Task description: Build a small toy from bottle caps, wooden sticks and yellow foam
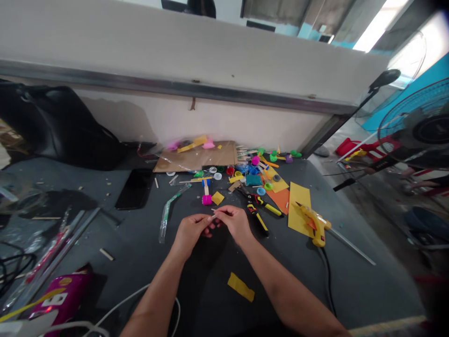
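Observation:
My left hand [192, 232] and my right hand [234, 223] meet over the middle of the table, fingertips pinched together. Between them is a small pale piece [213, 215], mostly covered by the fingers, so its kind is unclear. Just beyond the hands lie a small yellow square [218, 198] and a little assembly of sticks with a magenta cap [206, 200]. Yellow-and-black pliers [257, 219] rest to the right of my right hand. Nearer my body, between the forearms, is a yellow paper strip [241, 287].
A yellow glue gun [318, 227] with a clear glue stick lies on yellow card [298, 199] at right, its cord running forward. Bottle caps [261, 191] and sticks clutter the back. A black phone [133, 189], wrapped straws [168, 210] and a black bag [59, 124] are left.

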### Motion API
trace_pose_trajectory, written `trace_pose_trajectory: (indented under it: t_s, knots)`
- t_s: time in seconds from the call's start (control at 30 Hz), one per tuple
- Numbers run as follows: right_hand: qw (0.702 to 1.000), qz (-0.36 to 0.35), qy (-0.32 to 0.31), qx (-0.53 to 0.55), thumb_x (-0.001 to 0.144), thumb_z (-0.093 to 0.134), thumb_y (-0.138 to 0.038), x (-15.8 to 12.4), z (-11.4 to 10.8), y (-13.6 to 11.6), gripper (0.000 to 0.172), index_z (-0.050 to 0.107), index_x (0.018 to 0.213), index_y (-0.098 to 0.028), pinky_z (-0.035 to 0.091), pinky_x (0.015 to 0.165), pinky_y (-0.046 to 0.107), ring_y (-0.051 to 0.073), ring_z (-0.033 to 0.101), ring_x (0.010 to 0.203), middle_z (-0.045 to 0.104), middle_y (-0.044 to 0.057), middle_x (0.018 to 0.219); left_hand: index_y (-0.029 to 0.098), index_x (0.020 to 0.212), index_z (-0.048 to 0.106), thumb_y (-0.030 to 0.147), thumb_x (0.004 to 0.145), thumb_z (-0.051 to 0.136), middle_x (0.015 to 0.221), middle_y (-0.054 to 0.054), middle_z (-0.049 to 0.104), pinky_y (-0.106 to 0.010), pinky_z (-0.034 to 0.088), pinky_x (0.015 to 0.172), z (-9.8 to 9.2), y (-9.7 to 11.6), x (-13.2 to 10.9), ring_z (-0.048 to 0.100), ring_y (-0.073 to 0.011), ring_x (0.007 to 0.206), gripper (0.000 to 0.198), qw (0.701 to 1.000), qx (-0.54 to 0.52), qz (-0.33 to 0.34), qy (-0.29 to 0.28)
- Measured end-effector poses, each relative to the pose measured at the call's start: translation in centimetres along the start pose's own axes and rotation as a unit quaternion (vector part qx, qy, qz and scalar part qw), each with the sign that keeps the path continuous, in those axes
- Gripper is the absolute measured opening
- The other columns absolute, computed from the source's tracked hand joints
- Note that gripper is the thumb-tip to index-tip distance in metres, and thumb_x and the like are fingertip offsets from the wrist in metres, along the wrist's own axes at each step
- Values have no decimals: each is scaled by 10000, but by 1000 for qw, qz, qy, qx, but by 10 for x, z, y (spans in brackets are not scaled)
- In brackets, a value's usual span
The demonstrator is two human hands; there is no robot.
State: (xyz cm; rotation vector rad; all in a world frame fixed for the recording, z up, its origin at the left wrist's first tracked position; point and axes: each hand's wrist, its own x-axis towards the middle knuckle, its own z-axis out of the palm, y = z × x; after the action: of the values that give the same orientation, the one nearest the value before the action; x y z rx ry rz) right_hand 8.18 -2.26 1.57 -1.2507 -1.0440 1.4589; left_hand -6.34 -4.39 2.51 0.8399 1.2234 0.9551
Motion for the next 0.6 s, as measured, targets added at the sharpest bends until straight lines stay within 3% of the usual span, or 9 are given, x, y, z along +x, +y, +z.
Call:
trace_pose_trajectory:
  t_s: [0.13, 0.23, 0.37, 0.6]
  knots:
    - [998, 4, 47, 50, 661, 689, -341, 4, -5, 6, 193, 681, 745, -167, 513, 557, 280, 146, 580, 561, 620, -8, 592, 131, 909, 713, 357, 681, 727, 820, -76, 709, -253, 551, 691, -1, -2, 3, 620, -108, 666, 321, 993, -114, -16, -1]
    - [997, -18, 64, 37, 677, 673, -346, 4, -6, 8, 185, 675, 747, -176, 519, 567, 288, 149, 581, 557, 617, -12, 595, 129, 923, 713, 291, 651, 759, 854, -85, 720, -249, 549, 723, 1, -6, 5, 650, -122, 717, 320, 993, -114, -17, -10]
    - [995, -53, 84, -12, 694, 656, -351, 3, -1, 12, 170, 670, 746, -190, 517, 565, 287, 164, 599, 575, 630, -5, 611, 129, 914, 717, 293, 624, 769, 847, -81, 730, -272, 555, 729, 5, -12, 9, 666, -142, 715, 337, 995, -89, 4, 33]
    - [997, 6, 26, 75, 681, 684, -369, 5, -1, 12, 222, 685, 764, -163, 505, 519, 263, 148, 595, 563, 638, 0, 606, 125, 846, 720, 298, 610, 756, 715, -46, 719, -263, 551, 652, 2, -10, 10, 645, -128, 591, 295, 995, -44, 25, 82]
